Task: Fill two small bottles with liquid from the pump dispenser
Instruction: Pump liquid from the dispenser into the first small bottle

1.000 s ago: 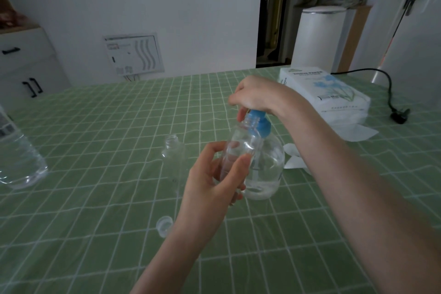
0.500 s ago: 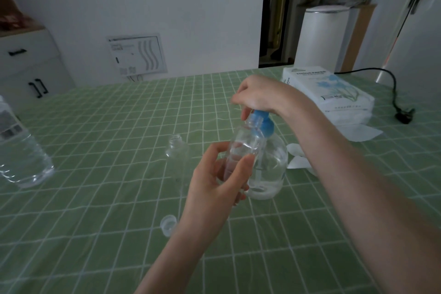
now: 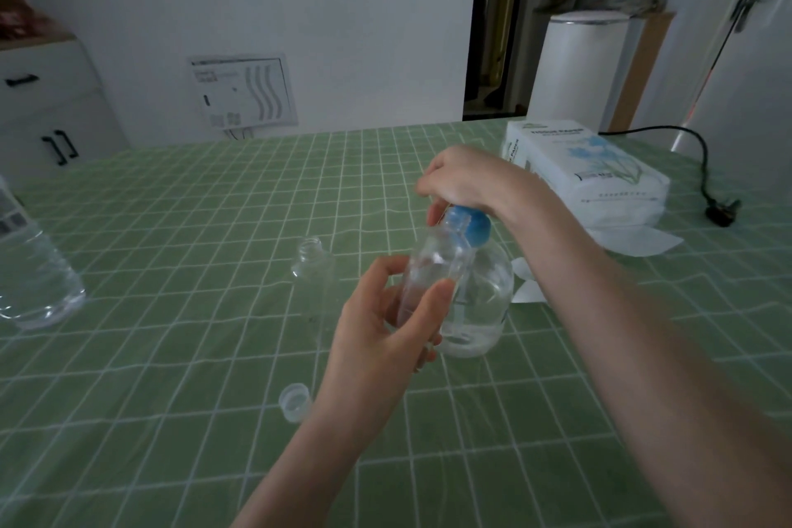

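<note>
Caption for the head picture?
Right hand grips the top of the pump dispenser; left hand holds a small clear bottle to it.

Pump pressed a little further down
The right hand (image 3: 467,180) and the blue pump head (image 3: 473,229) under it sit slightly lower; the left hand (image 3: 385,339) lowers the small bottle (image 3: 428,270) mouth with them.

The pump dispenser (image 3: 484,296): clear round body, blue pump head, upright on the counter (image 3: 214,227), liquid low in its base. The first small bottle (image 3: 428,270): clear, uncapped, held off the counter, tilted, mouth at the blue nozzle. The second small bottle (image 3: 315,270): clear, uncapped, upright, left of the dispenser.
</note>
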